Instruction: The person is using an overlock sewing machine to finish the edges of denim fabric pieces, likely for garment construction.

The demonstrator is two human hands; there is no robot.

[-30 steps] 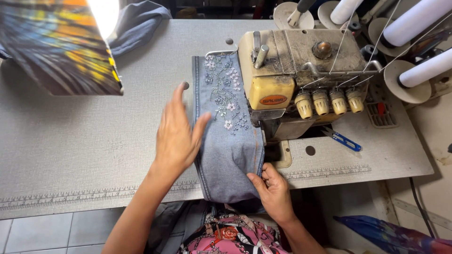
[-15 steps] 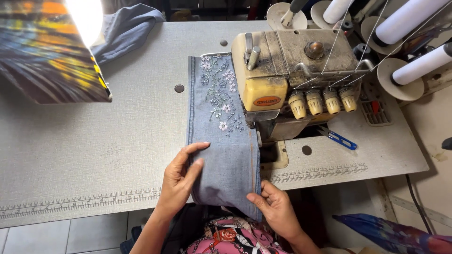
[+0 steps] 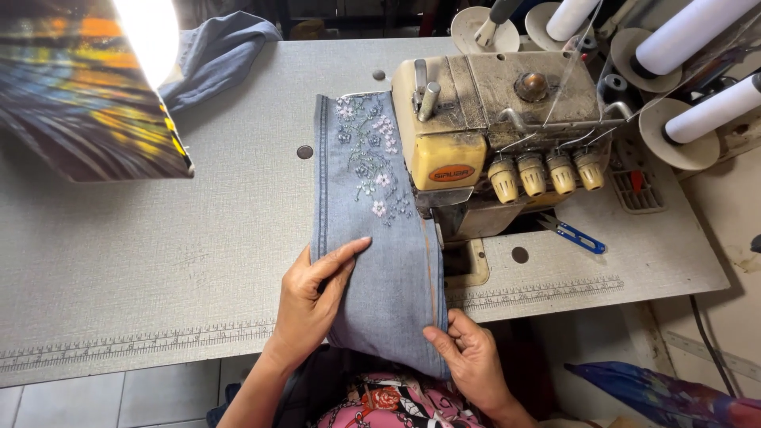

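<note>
- At the near edge of the tabletop (image 3: 143,261), the left hand (image 3: 313,305) is laid flat on the folded denim panel (image 3: 372,261), fingers spread and nothing clamped; a second ago it was stretched much further up the cloth, and it has since been drawn back toward the body.
- On the right, the right hand (image 3: 468,357) is closed on the panel's near right corner, thumb on top and fingers tucked under the edge; its place has hardly changed across the three moments.
- Between the two hands the denim is held smooth and flat, its orange-stitched right edge (image 3: 430,269) lined up with the foot of the overlock machine (image 3: 476,135).
- Further up, the panel's embroidered flower patch (image 3: 369,158) lies just beside the machine's cream front, and the far hem reaches about as far as the machine's back; the cloth itself appears scarcely moved.
- By judgement, the smoothing stroke has been finished and the cloth is now gripped from the near end, with the edge set for guiding.
- Beyond the machine, four tension knobs (image 3: 547,174) are seen in a row, with white thread cones (image 3: 697,32) behind and blue thread snips (image 3: 575,235) on the tabletop.
- At the far left, a bright lamp shade (image 3: 87,87) and a heap of blue fabric (image 3: 218,55) are seen.
</note>
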